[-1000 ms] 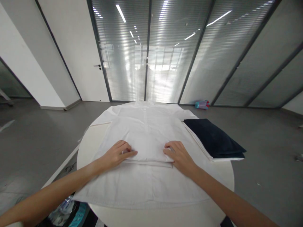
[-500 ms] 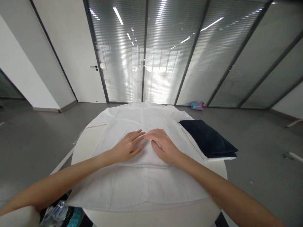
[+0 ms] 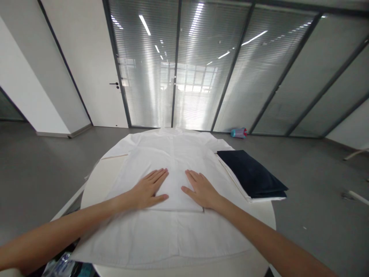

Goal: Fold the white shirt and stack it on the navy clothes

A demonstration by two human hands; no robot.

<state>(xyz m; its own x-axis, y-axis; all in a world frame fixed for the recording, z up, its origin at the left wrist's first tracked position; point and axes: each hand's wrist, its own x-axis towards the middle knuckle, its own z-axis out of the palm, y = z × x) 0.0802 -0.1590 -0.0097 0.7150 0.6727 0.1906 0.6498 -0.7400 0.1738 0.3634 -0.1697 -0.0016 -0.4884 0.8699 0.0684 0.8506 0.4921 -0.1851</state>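
Observation:
A white shirt (image 3: 173, 234) lies spread out on a round white table (image 3: 93, 186), its short sleeves out to both sides at the far end. My left hand (image 3: 150, 188) rests flat on the left half of the shirt, fingers stretched and thumb apart. On the right half, my right hand (image 3: 201, 189) lies palm down with its fingers extended. A gap of white cloth separates the two hands. A straight horizontal edge crosses the cloth just below them. Neither hand holds anything.
Folded dark navy cloth (image 3: 250, 173) lies on white folded cloth at the table's right edge. A blue and red cylindrical thing (image 3: 238, 133) is on the floor by the glass partition. Clear plastic packaging (image 3: 59, 265) shows below the table at lower left.
My hands were close together at the shirt's middle, fingertips almost meeting. They have moved apart and a little nearer to me, and now lie flatter. The view has shifted slightly.

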